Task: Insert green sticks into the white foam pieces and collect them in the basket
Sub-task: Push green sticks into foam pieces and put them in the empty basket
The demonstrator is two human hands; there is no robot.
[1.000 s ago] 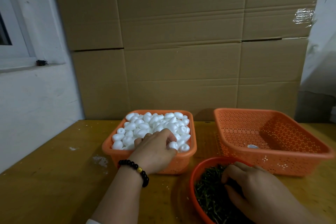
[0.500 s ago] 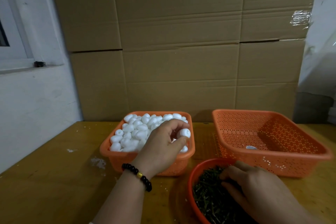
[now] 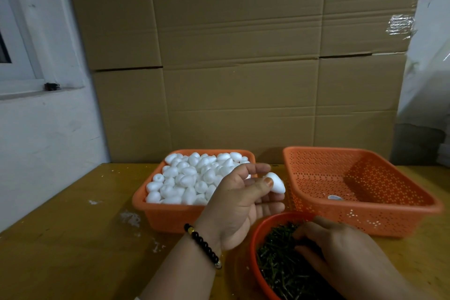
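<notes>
Foam piece [image 3: 276, 182], one white teardrop, sits pinched between the thumb and fingertips of the left hand [image 3: 239, 204], held between two orange baskets: the left basket [image 3: 170, 214] heaped with foam pieces [image 3: 194, 178] too many to count, the right basket [image 3: 360, 192] holding only a small sticker. Right hand [image 3: 341, 253] digs into green sticks [image 3: 277, 263] in one red bowl [image 3: 254, 239], cut off below; its fingertips are buried, so their grip cannot be told

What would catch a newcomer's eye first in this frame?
Probably the single white foam piece pinched in the left hand, held up between the two orange baskets. Behind it, the left basket is heaped with white foam pieces, while the perforated basket on the right holds only a small sticker. At bottom, the right hand digs into a red bowl of green sticks.
</notes>
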